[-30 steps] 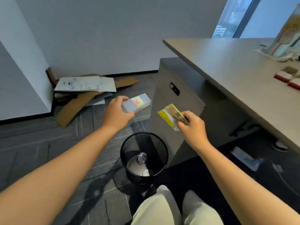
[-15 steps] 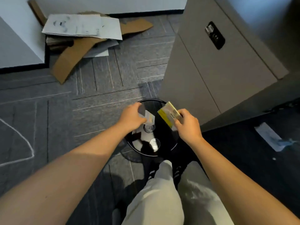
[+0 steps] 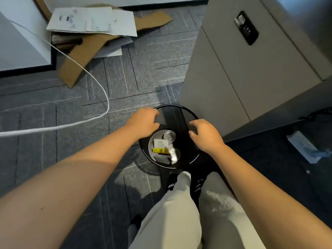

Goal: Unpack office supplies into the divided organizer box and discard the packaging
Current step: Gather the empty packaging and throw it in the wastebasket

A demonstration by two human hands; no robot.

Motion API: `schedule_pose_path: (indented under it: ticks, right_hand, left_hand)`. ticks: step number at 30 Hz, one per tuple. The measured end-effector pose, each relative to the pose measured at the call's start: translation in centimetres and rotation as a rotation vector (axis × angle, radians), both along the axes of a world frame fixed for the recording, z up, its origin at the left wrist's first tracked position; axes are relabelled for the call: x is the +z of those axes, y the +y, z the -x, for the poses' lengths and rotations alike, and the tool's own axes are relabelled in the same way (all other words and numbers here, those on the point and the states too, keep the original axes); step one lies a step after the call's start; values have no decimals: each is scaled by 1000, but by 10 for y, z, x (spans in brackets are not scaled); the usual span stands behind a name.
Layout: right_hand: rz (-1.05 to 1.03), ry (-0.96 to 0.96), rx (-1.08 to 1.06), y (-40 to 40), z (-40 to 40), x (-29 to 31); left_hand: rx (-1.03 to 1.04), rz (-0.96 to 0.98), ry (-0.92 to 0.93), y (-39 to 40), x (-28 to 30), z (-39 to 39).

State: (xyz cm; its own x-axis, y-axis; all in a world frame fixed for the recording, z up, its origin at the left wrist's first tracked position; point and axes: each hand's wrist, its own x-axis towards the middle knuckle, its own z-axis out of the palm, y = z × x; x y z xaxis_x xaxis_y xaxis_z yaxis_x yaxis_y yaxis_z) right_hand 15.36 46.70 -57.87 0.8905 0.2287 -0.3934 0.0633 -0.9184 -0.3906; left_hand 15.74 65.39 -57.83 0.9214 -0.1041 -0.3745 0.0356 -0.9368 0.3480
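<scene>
Hovering over the black mesh wastebasket (image 3: 186,114), both hands are empty: the left hand (image 3: 143,122) sits above the near-left rim with its fingers curled loosely downward and slightly apart, gripping nothing, and the right hand (image 3: 204,134) hangs above the right side of the opening, its fingers bent and a little spread, also gripping nothing. The packaging lies at the bottom of the bin: a small clear box with a white label (image 3: 160,143), a yellow wrapper (image 3: 159,150) just beside it, and two clear round lids or cups (image 3: 169,136), all resting on the pale base. So the discard step looks done for these pieces, while the divided organizer box is not in view, nor are any supplies. The risks from here are mostly about the surroundings. A white cable (image 3: 100,83) loops across the grey carpet to the left of the bin, well within reach of a swinging arm or a foot; catching it as the person straightens or turns could tug whatever it is attached to. The wastebasket stands right against the person's feet (image 3: 197,184) and close to the grey cabinet (image 3: 233,83), so a careless step could tip it and spill the packaging. Flattened cardboard and papers (image 3: 93,22) lie farther off by the wall, a slipping hazard only if the person walks that way.
</scene>
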Motion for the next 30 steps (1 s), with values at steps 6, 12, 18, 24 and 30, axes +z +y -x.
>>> schedule_pose_path:
  ticks: [6, 12, 18, 24, 30]
  right_hand:
    - [61, -161, 40, -6, 15, 85]
    - [38, -420, 24, -28, 50, 202]
    - [80, -688, -82, -80, 97, 290]
    - [150, -736, -337, -166, 131, 315]
    - [170, -680, -530, -250, 133, 306]
  left_hand:
    - [-130, -95, -183, -8, 82, 8]
    - [-228, -122, -444, -27, 194, 28]
    - [-337, -62, -661, -74, 280, 49]
    - [-468, 14, -746, -159, 315, 56]
    - [-597, 105, -699, -251, 303, 43]
